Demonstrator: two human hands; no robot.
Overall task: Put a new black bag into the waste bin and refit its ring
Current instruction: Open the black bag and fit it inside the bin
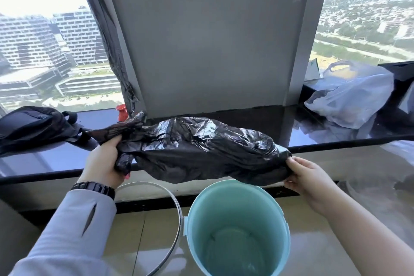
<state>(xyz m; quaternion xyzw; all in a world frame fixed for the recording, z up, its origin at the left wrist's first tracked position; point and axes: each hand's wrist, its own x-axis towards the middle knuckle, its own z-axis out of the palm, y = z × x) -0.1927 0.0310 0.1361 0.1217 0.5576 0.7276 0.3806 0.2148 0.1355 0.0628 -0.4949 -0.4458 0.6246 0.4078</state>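
Observation:
A crumpled black bag [201, 148] is stretched sideways in the air above the bin. My left hand [103, 161] grips its left end and my right hand [307, 177] pinches its right end. Below stands the light teal waste bin [237, 228] on the floor, with nothing inside it. Its white ring [172, 199] is off the rim and leans against the bin's left side, partly behind my left sleeve.
A dark glossy window sill [324, 127] runs across behind the bag, below a grey pillar [206, 36]. On the sill lie a black pouch [33, 123] at left, a small red object [122, 112], and a translucent plastic bag [356, 98] at right.

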